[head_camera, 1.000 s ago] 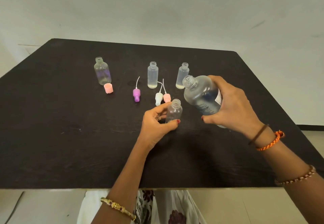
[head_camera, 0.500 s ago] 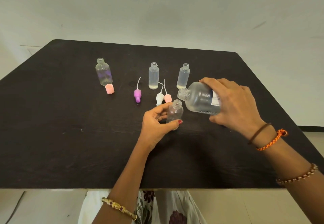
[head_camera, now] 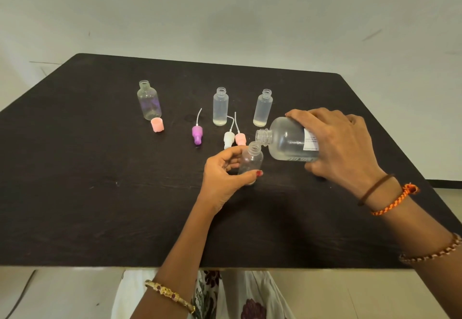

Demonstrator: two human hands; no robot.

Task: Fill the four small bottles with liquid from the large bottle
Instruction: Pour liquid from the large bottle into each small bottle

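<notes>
My right hand (head_camera: 342,148) grips the large clear bottle (head_camera: 287,142) tipped nearly on its side, its open mouth just above the neck of a small clear bottle (head_camera: 250,160). My left hand (head_camera: 223,176) holds that small bottle upright on the black table (head_camera: 100,193), thumb and fingers round it. Three more small open bottles stand farther back: a round one (head_camera: 149,101) at the left, and two slim ones (head_camera: 220,107) (head_camera: 263,108) with a little pale liquid at the bottom.
Loose caps lie between the bottles: a pink cap (head_camera: 157,125), a purple spray top (head_camera: 197,135), a white spray top (head_camera: 229,138) and a pink spray top (head_camera: 240,138), the last two just behind my left hand. The table's near edge runs below my forearms.
My right hand has tipped the large bottle from slanted-up to nearly horizontal and lowered its mouth to the small bottle's neck. My left hand and the small bottle stayed put.
</notes>
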